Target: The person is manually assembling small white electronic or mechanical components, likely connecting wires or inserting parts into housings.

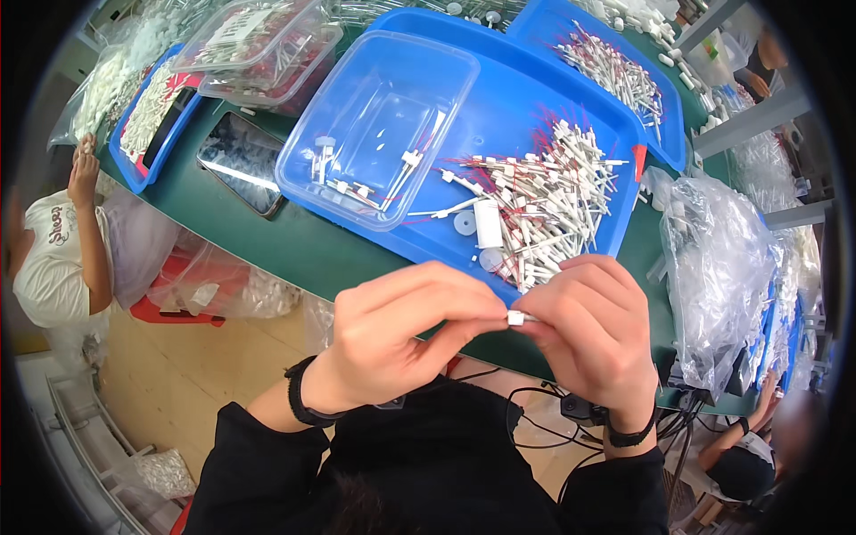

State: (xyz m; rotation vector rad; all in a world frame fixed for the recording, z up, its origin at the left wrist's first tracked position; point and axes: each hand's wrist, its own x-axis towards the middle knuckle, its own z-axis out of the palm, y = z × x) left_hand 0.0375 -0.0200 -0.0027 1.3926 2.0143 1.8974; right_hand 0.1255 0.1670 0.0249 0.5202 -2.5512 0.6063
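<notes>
My left hand [401, 325] and my right hand [593, 325] meet at the near edge of the table, both pinching one small white plastic connector piece [516, 317] between their fingertips. Just beyond them lies a large blue tray [526, 107] with a heap of white connector pieces on thin red wires [548, 201]. A clear plastic tub [374, 125] rests on the tray's left part and holds a few finished white pieces [352, 183]. A small white cylinder [488, 223] lies on the tray near the heap.
A dark phone [242, 160] lies on the green table [303, 250] left of the tub. Further trays and clear boxes of parts [259, 45] stand at the back. Plastic bags of parts [713, 259] pile up at the right. Other people sit at the left [58, 259] and lower right [749, 455].
</notes>
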